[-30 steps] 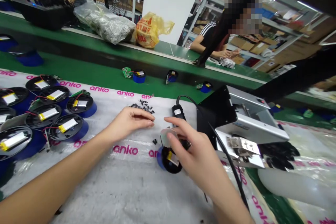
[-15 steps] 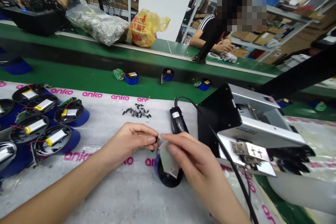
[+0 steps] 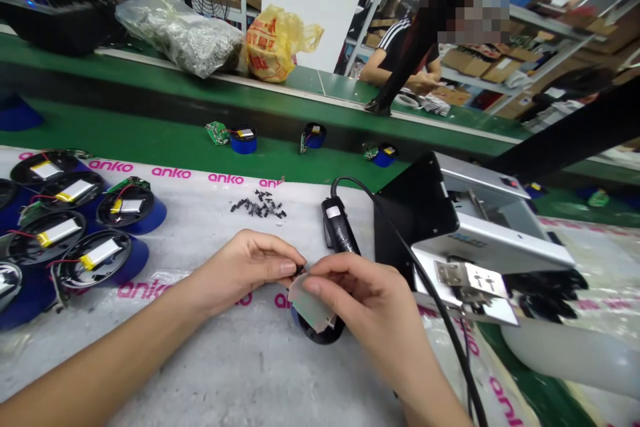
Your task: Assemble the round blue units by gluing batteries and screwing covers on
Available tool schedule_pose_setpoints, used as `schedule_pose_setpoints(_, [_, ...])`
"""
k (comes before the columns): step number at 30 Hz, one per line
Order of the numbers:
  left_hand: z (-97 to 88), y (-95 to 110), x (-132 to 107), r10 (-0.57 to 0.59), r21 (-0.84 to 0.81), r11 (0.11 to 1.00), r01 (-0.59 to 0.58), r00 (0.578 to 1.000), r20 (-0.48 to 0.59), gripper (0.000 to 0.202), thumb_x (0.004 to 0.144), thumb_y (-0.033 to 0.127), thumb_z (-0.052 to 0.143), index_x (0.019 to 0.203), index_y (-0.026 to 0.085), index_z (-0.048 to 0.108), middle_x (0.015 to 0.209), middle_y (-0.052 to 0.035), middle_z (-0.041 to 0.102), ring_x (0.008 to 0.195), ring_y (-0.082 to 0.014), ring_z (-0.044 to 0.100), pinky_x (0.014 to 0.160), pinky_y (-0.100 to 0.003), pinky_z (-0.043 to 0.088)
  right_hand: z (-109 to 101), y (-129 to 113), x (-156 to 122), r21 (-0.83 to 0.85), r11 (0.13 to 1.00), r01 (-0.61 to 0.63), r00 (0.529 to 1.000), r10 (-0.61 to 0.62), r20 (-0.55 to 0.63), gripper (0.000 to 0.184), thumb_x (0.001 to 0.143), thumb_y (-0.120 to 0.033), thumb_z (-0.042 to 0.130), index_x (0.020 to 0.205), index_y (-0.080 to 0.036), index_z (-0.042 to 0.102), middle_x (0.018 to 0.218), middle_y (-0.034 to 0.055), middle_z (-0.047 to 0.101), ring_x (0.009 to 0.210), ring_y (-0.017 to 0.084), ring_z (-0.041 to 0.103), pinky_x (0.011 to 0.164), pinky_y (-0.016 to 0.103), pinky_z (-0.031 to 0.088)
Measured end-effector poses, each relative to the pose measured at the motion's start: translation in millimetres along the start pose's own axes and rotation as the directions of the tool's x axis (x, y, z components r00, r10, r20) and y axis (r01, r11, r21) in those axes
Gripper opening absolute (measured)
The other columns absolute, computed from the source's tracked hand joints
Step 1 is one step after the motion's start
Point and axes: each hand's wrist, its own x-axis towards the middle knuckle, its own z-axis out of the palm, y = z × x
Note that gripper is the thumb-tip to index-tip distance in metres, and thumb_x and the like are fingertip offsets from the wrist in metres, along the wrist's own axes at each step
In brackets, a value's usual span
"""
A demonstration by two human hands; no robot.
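My left hand point(image 3: 247, 268) pinches a tiny black part point(image 3: 299, 269) between thumb and forefinger. It holds the part against the top edge of a round silvery disc point(image 3: 310, 303). My right hand point(image 3: 360, 303) grips that disc, tilted above a round black and blue housing point(image 3: 320, 330) that rests on the plastic sheet. A small pile of the same black parts point(image 3: 259, 205) lies beyond my left hand. Just past my right hand lies a black tool point(image 3: 339, 228) with a cable.
Several open housings with batteries point(image 3: 103, 253) stand at the left. A grey and black machine point(image 3: 470, 240) fills the right. More housings point(image 3: 243, 140) sit on the green conveyor point(image 3: 150, 140). Bags point(image 3: 185, 33) lie on the far bench, where other people work.
My left hand drew back from the pile of black parts with one pinched and brought it to the disc. My right hand lifted and tilted the disc over the housing.
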Motion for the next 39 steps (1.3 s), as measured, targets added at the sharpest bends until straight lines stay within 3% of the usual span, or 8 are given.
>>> schedule_pose_setpoints(8, [-3.2, 2, -2, 0.018, 0.077, 0.997, -0.019, 1.000, 0.014, 0.005, 0.076, 0.021, 0.082, 0.080, 0.019, 0.082, 0.069, -0.0020, 0.077, 0.063, -0.0125, 0.068, 0.063, -0.022, 0.053, -1, 1, -2, -0.062, 0.998, 0.032, 0.999, -0.031, 0.015, 0.006, 0.085, -0.028, 0.073, 0.082, -0.022, 0.074, 0.080, -0.0009, 0.076, 0.070, 0.013, 0.070, 0.059, 0.019, 0.053])
schedule_pose_setpoints(14, [4.2, 17, -10, 0.112, 0.531, 0.841, -0.105, 0.994, 0.019, 0.011, 0.080, 0.015, 0.074, 0.079, 0.022, 0.083, 0.075, 0.0002, 0.072, 0.069, -0.0128, 0.064, 0.065, -0.022, 0.050, -4, 2, -1, -0.177, 0.984, 0.035, 0.997, -0.022, 0.072, 0.007, 0.087, -0.027, 0.072, 0.082, -0.022, 0.072, 0.071, -0.0022, 0.070, 0.060, 0.010, 0.061, 0.051, 0.019, 0.046])
schedule_pose_setpoints(18, [12.9, 14, -9, 0.100, 0.390, 0.919, -0.054, 0.990, -0.099, 0.005, 0.077, 0.016, 0.077, 0.077, 0.020, 0.080, 0.071, 0.0014, 0.074, 0.067, -0.0122, 0.066, 0.064, -0.021, 0.052, -7, 1, -2, -0.262, 0.948, 0.180, 0.984, -0.174, 0.049, 0.001, 0.092, -0.024, 0.068, 0.091, -0.023, 0.068, 0.080, -0.0033, 0.071, 0.070, 0.011, 0.065, 0.065, 0.020, 0.053])
schedule_pose_setpoints(22, [13.8, 7, -6, 0.096, 0.256, 0.966, -0.044, 0.976, -0.197, 0.010, 0.072, 0.018, 0.083, 0.078, 0.018, 0.076, 0.065, 0.0027, 0.074, 0.062, -0.0110, 0.066, 0.062, -0.020, 0.054, -8, -2, -9, -0.496, 0.801, 0.336, 0.941, -0.305, 0.146, 0.025, 0.090, -0.026, 0.071, 0.114, -0.025, 0.065, 0.111, 0.0021, 0.067, 0.100, 0.016, 0.065, 0.088, 0.026, 0.054])
schedule_pose_setpoints(26, [9.6, 5, -9, 0.162, 0.292, 0.950, -0.110, 0.974, -0.159, 0.021, 0.077, 0.024, 0.082, 0.097, 0.022, 0.077, 0.088, -0.0007, 0.080, 0.084, -0.0174, 0.073, 0.081, -0.029, 0.058, -11, 1, -12, -0.622, 0.669, 0.406, 0.904, -0.392, 0.169, 0.037, 0.093, -0.016, 0.062, 0.129, -0.024, 0.056, 0.122, 0.0044, 0.064, 0.109, 0.015, 0.064, 0.094, 0.024, 0.055])
schedule_pose_setpoints(32, [5.3, -3, -11, 0.145, 0.706, 0.684, -0.186, 0.982, 0.118, 0.107, 0.054, 0.030, 0.097, 0.148, 0.037, 0.045, 0.151, -0.0066, 0.050, 0.139, -0.0336, 0.044, 0.117, -0.050, 0.033, -22, 4, -9, -0.500, 0.803, 0.324, 0.941, -0.330, 0.080, 0.033, 0.090, -0.017, 0.062, 0.122, -0.026, 0.060, 0.117, 0.0027, 0.069, 0.101, 0.014, 0.070, 0.085, 0.020, 0.058])
schedule_pose_setpoints(35, [5.9, -13, -6, 0.085, 0.768, 0.602, -0.220, 0.974, 0.212, 0.106, 0.065, 0.034, 0.091, 0.154, 0.036, 0.034, 0.151, -0.0093, 0.046, 0.138, -0.0323, 0.044, 0.114, -0.048, 0.038, -26, -1, -16, -0.438, 0.860, 0.262, 0.964, -0.258, 0.070, 0.032, 0.089, -0.021, 0.063, 0.120, -0.030, 0.060, 0.117, 0.0013, 0.070, 0.102, 0.016, 0.070, 0.086, 0.024, 0.059])
schedule_pose_setpoints(39, [7.4, -16, -1, 0.094, 0.830, 0.525, -0.186, 0.983, 0.160, 0.081, 0.071, 0.040, 0.088, 0.143, 0.035, 0.052, 0.125, -0.0066, 0.066, 0.117, -0.0316, 0.060, 0.099, -0.042, 0.049, -26, -4, -35, -0.457, 0.878, 0.141, 0.988, -0.155, 0.007, 0.028, 0.088, -0.027, 0.065, 0.115, -0.030, 0.062, 0.109, 0.0027, 0.072, 0.097, 0.021, 0.071, 0.081, 0.029, 0.060])
